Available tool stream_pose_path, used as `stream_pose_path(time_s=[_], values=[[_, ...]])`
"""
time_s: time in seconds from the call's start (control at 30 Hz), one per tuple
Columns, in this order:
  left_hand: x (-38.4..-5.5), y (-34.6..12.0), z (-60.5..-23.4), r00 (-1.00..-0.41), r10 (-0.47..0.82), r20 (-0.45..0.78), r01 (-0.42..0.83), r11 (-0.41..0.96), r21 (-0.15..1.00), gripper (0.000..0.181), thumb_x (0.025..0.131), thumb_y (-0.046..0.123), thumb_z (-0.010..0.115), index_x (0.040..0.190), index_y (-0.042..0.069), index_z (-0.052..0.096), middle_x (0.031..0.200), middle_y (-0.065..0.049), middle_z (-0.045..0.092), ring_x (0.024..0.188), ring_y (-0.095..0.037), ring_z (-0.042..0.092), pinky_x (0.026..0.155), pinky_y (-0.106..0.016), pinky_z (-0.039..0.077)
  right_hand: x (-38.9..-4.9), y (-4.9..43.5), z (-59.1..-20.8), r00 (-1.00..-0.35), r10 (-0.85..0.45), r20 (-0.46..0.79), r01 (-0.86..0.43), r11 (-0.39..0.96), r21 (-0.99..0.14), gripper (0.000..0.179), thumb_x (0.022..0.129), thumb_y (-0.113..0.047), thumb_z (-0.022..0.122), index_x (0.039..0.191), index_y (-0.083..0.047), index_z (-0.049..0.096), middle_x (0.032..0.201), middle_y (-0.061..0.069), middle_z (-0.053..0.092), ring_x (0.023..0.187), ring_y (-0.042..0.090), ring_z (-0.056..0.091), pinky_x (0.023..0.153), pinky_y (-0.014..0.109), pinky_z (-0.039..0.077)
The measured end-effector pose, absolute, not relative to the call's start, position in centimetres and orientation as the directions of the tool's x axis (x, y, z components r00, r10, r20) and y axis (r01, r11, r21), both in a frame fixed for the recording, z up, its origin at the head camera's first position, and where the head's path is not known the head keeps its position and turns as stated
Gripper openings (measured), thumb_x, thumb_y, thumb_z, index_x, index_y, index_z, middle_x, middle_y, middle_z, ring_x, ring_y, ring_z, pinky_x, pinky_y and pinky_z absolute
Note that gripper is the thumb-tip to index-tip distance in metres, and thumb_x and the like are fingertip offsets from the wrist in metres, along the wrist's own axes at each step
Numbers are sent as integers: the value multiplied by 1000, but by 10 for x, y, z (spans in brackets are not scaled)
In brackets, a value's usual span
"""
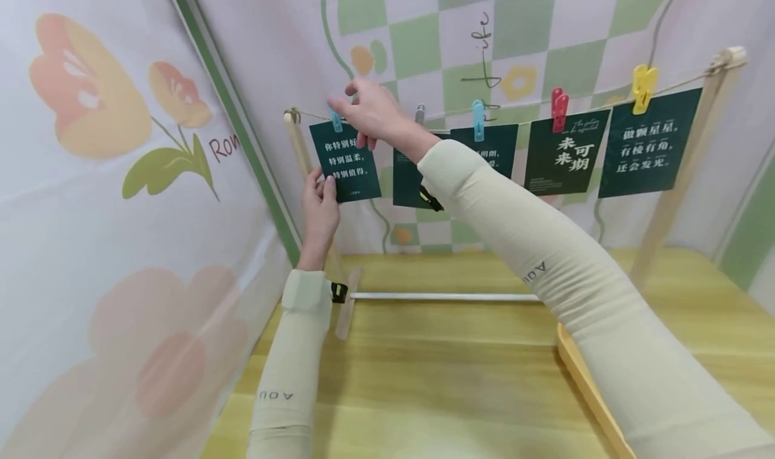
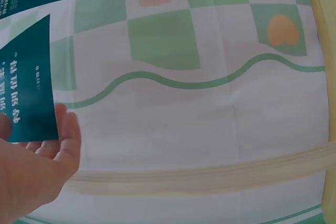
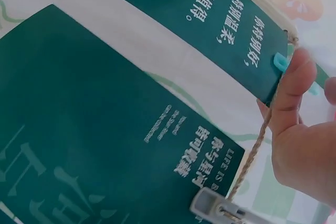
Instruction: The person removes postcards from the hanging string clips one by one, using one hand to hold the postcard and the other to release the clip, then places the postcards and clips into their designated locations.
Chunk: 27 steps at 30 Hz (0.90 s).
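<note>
A dark green card [image 1: 351,166] with white writing hangs from a thin cord at the far left of a row. My left hand [image 1: 321,206] holds its lower left edge, thumb in front and fingers behind, as the left wrist view also shows. A light blue clothespin [image 3: 281,62] clips the card's top edge to the cord [image 3: 252,156]. Around that clothespin my right hand [image 1: 375,112] pinches with thumb and finger, the thumb covering part of it. Beside them hangs a second green card [image 3: 105,108] under a grey clip [image 3: 218,207].
Further green cards hang rightward under a blue clothespin [image 1: 478,119], a red clothespin [image 1: 560,110] and a yellow clothespin [image 1: 644,90]. Wooden posts carry the cord, with a white rod [image 1: 448,297] low between them. An orange-yellow tray [image 1: 590,385] lies partly under my right sleeve.
</note>
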<state>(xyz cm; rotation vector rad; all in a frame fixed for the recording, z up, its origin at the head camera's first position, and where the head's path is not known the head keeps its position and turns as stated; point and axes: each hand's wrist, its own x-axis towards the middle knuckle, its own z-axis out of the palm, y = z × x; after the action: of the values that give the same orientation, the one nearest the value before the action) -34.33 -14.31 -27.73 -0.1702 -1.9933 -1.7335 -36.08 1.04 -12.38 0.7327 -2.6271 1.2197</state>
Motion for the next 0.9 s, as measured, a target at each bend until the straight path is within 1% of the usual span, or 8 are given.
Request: stream_pose_path(time_s=[0.13, 0.23, 0.3, 0.37, 0.43, 0.53, 0.7, 0.9], values=[[-343, -142, -276, -859, -256, 444, 405, 192, 894, 35, 105, 22, 47, 138, 11, 49, 114, -10, 62, 95, -16, 57, 80, -27, 52, -361, 6, -122, -869, -363, 337, -490, 535, -688, 62, 99, -50, 49, 144, -9, 41, 129, 9, 63, 51, 15, 64, 54, 29, 56], [-342, -142, -276, -851, -288, 439, 400, 187, 897, 29, 104, 19, 48, 130, 9, 56, 102, -4, 58, 87, -14, 52, 72, -23, 46, -361, 1, -120, -876, -367, 312, -473, 529, -705, 63, 99, -51, 48, 145, -9, 40, 112, 13, 66, 52, 16, 65, 56, 31, 57], [-342, -142, -276, -846, -302, 439, 402, 180, 898, 27, 104, 18, 49, 127, 8, 58, 96, -1, 55, 84, -14, 49, 69, -22, 43, -360, -2, -118, -883, -366, 293, -456, 526, -718, 65, 99, -52, 47, 146, -9, 38, 102, 12, 64, 53, 17, 66, 56, 32, 58], [-343, -142, -277, -844, -308, 439, 404, 173, 898, 27, 104, 19, 49, 126, 8, 60, 94, 0, 55, 83, -13, 49, 68, -21, 43, -360, -4, -117, -891, -363, 275, -439, 526, -729, 62, 99, -52, 45, 143, -8, 41, 93, 11, 60, 53, 17, 66, 56, 32, 58], [-343, -142, -276, -843, -304, 444, 411, 170, 896, 28, 104, 20, 49, 126, 7, 60, 94, 1, 55, 83, -13, 49, 69, -21, 43, -361, -6, -115, -897, -354, 265, -426, 531, -733, 58, 100, -51, 45, 138, -7, 45, 91, 8, 57, 53, 16, 66, 55, 31, 58], [-343, -143, -275, -839, -299, 454, 423, 163, 891, 28, 104, 19, 49, 126, 6, 60, 95, 1, 55, 84, -12, 50, 71, -20, 44, -362, -10, -112, -903, -344, 258, -415, 543, -730, 48, 102, -46, 45, 128, -7, 50, 86, 8, 57, 52, 15, 65, 53, 29, 57], [-340, -149, -273, -835, -320, 447, 423, 147, 894, 27, 103, 19, 51, 124, 7, 62, 97, 0, 56, 85, -13, 51, 70, -20, 44, -363, -19, -110, -901, -352, 255, -420, 559, -715, 43, 103, -39, 43, 132, -9, 49, 82, 7, 59, 51, 14, 64, 50, 28, 55], [-338, -152, -275, -864, -318, 390, 387, 76, 919, 27, 101, 21, 54, 124, 8, 63, 95, 2, 57, 82, -11, 51, 67, -19, 43, -364, -22, -109, -902, -346, 256, -424, 608, -671, 42, 104, -37, 43, 135, -9, 45, 84, 6, 58, 45, 11, 58, 46, 24, 51]])
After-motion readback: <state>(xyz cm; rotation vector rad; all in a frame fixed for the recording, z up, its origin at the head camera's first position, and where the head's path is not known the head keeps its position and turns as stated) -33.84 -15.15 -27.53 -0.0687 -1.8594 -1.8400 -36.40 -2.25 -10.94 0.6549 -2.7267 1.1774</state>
